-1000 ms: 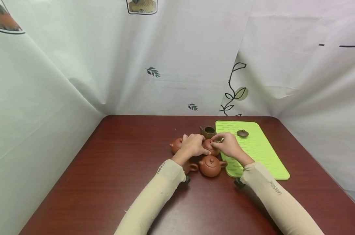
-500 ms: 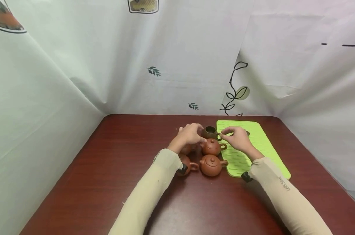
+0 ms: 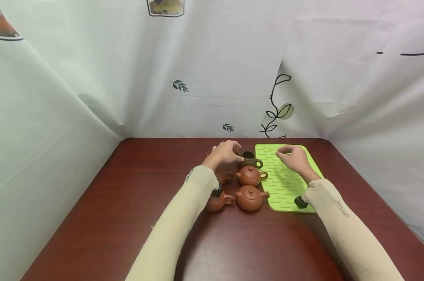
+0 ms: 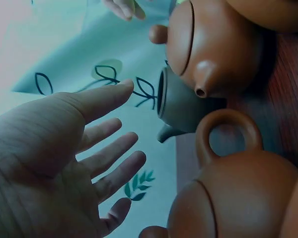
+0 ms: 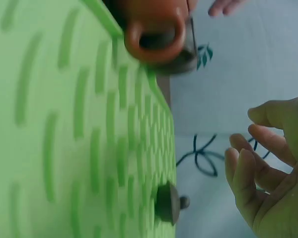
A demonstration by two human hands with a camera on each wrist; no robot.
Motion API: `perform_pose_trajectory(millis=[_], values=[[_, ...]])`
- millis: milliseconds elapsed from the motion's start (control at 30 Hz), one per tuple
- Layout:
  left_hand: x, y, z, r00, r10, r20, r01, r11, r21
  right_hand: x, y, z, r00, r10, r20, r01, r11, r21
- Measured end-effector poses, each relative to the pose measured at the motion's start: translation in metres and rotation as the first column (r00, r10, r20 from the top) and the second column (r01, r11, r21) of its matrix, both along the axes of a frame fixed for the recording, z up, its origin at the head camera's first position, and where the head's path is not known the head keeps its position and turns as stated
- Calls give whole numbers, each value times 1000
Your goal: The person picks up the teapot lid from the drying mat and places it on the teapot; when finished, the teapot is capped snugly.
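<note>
My left hand [image 3: 226, 152] reaches beside a dark, lidless teapot [image 3: 248, 162], its fingers extended and thumb apart from them. In the left wrist view that hand holds nothing; the dark teapot [image 4: 185, 101] stands just beyond the thumb tip. Over the green mat hovers my right hand [image 3: 296, 158], fingers loosely bent. The right wrist view shows it gripping nothing, with a small dark knobbed lid [image 5: 167, 203] lying on the mat nearby. From the head camera this lid is hidden behind the right hand.
Two lidded reddish-brown teapots, a nearer one [image 3: 249, 198] and a farther one [image 3: 248, 176], stand by the left edge of the green mat [image 3: 282, 191]. Two more, a front teapot [image 3: 214, 203] and a back teapot [image 3: 221, 178], are partly covered by my left arm.
Both hands have left the reddish-brown teapot. My left hand has moved back towards the dark teapot; my right hand has passed that teapot's handle and gone right, over the mat.
</note>
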State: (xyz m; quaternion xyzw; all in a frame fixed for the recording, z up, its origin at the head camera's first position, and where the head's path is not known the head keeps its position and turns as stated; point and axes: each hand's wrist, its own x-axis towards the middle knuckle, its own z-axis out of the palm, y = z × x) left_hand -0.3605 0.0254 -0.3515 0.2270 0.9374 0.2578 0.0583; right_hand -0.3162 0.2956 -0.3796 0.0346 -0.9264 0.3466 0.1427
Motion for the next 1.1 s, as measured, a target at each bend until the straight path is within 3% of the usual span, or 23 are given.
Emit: perform_pose_trajectory(millis=[233, 367, 600, 833, 1100], values=[[-7, 3, 0, 1000, -19, 12, 20, 998, -58, -11, 18, -3, 991, -113, 66, 113, 994, -4], [-8, 9, -3, 999, -34, 38, 36, 998, -43, -15, 28, -6, 979, -153, 137, 152, 988, 13], [-12, 10, -13, 998, -15, 61, 18, 999, -45, -21, 35, -11, 964, -155, 217, 154, 988, 19], [-12, 12, -15, 999, -4, 41, 6, 998, -59, -27, 43, -18, 953, -159, 259, 151, 987, 50], [-16, 15, -19, 999, 32, 26, -30, 996, -90, -27, 47, -27, 964, -157, 216, 156, 987, 24]])
